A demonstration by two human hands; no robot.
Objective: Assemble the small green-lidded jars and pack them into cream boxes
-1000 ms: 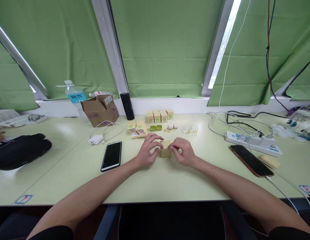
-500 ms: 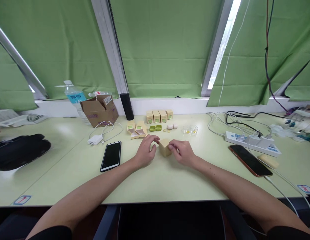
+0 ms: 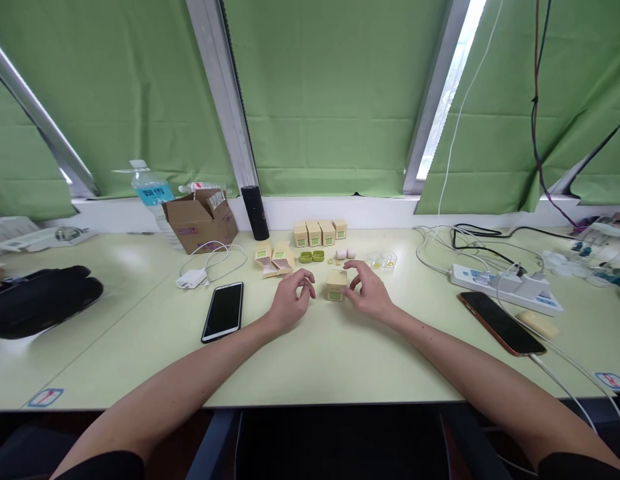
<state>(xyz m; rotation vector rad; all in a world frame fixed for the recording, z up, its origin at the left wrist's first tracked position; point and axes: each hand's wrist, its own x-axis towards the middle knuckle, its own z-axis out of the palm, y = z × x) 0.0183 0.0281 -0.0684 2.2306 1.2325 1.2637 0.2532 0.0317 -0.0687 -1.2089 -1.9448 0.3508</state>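
A small tan cardboard box (image 3: 336,285) stands upright on the table between my hands, a green-edged label on its near face. At its right side is my right hand (image 3: 370,292), thumb tip against the box edge and index finger stretched out by the top back corner, apart from the thumb. My left hand (image 3: 291,299) hovers left of the box across a small gap, fingers loosely bent and apart, holding nothing. Behind them lie two opened tan boxes (image 3: 275,258), an olive-green case (image 3: 311,257), pale pink pieces (image 3: 345,254) and a clear case (image 3: 381,261) with yellow bits inside.
Several closed tan boxes (image 3: 320,233) stand in a row near the wall. A phone (image 3: 223,312) and white charger (image 3: 192,279) lie left; another phone (image 3: 501,323) and a power strip (image 3: 505,288) lie right. A brown carton (image 3: 203,223) and black cylinder (image 3: 255,213) stand at the back.
The box has turned so its labelled face points toward me, and it sits slightly farther right. My left fingers have drawn away from it; my right index finger has extended.
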